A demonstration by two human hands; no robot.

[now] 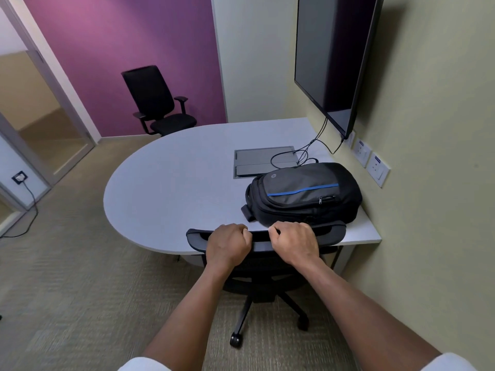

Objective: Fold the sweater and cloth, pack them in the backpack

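A black and grey backpack (304,194) with a blue stripe lies flat and zipped near the right front corner of the grey table (171,188). Just in front of it, a black office chair (332,230) is pushed against the table edge. My left hand (227,246) and my right hand (294,243) both grip the top of the chair's backrest, fingers curled over it. No sweater or cloth is visible.
A grey cable hatch (257,160) is set in the table behind the backpack, with black cables (308,149) running up to a wall screen (332,57). Wall sockets (371,164) sit on the right wall. A second black chair (158,103) stands by the purple wall.
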